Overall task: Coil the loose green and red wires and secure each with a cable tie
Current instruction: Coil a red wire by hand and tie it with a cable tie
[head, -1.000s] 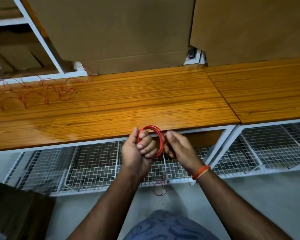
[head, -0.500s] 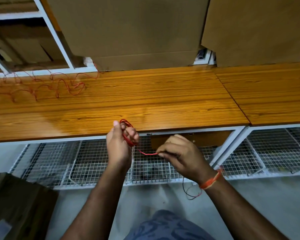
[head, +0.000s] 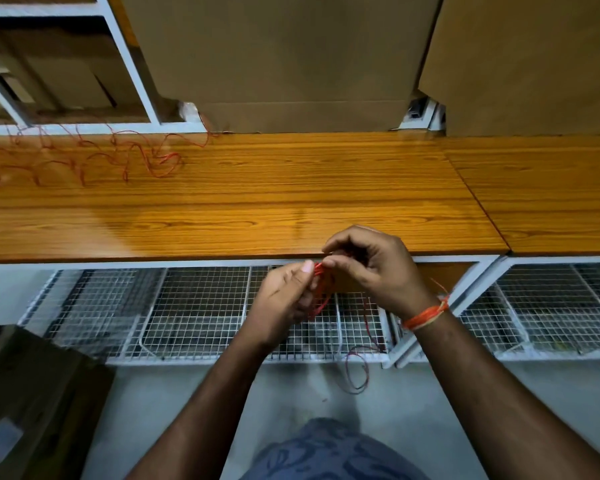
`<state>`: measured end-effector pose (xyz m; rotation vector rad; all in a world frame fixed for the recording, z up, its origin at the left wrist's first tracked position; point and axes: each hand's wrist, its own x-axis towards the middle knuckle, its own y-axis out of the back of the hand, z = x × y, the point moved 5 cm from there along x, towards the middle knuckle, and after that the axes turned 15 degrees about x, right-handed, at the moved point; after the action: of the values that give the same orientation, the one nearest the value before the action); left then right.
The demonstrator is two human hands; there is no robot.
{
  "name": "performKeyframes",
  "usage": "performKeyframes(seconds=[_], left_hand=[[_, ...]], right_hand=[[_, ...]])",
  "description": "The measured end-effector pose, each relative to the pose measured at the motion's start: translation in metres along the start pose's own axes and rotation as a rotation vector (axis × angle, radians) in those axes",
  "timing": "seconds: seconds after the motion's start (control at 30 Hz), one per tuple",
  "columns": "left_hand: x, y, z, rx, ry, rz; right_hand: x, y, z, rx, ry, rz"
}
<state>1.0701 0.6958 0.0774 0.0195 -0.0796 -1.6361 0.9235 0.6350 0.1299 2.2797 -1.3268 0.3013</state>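
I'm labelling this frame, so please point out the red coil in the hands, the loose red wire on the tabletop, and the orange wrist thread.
red coil (head: pixel 321 289), head view, strands showing between the two hands.
loose red wire (head: pixel 160 161), head view, tangled loop on the tabletop.
orange wrist thread (head: pixel 426 315), head view, band across the right wrist.

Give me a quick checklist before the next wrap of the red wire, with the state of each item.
1. Red coil held by left hand: ok.
2. Right hand pinching the wire at the coil's top: ok.
3. Loose tail hanging free below the wire basket, no visible snag: ok.
4. Remaining red wire on the wooden shelf untangled: not ok, it lies in a tangle.
5. Cable tie within reach: cannot tell, none visible.
6. Green wire located: cannot tell, not in view.
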Motion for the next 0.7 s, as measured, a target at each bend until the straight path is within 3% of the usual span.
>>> performKeyframes(seconds=[0.17, 0.23, 0.37, 0.47, 0.5, 0.53, 0.6, 0.63, 0.7], left_hand=[[-0.001, 0.012, -0.001, -0.338, 0.057, 0.025], [0.001, 0.020, 0.002, -0.338, 0.043, 0.054], [-0.001, 0.017, 0.002, -0.089, 0.090, 0.023], [-0.005, 0.006, 0.000, 0.046, 0.118, -0.064], [-0.006, 0.003, 0.001, 0.059, 0.116, -0.077], [-0.006, 0.001, 0.003, 0.056, 0.113, -0.077], [-0.004, 0.001, 0.007, 0.002, 0.108, -0.046], [-0.002, 0.003, 0.009, -0.032, 0.110, -0.025], [0.001, 0.010, 0.011, -0.062, 0.119, -0.001]], right_hand=[[-0.028, -0.002, 0.047, -0.065, -0.119, 0.092], [-0.052, -0.018, 0.072, -0.158, -0.275, 0.114], [-0.097, -0.054, 0.099, -0.109, -0.713, -0.322], [-0.105, -0.031, 0.122, -0.408, -1.034, -0.632], [-0.096, -0.019, 0.131, -0.643, -1.037, -0.587], [-0.083, -0.007, 0.140, -0.779, -0.996, -0.407], [-0.066, -0.006, 0.139, -0.658, -0.780, 0.049], [-0.063, -0.019, 0.135, -0.453, -0.677, 0.135], [-0.077, -0.066, 0.129, 0.031, -0.751, -0.164]])
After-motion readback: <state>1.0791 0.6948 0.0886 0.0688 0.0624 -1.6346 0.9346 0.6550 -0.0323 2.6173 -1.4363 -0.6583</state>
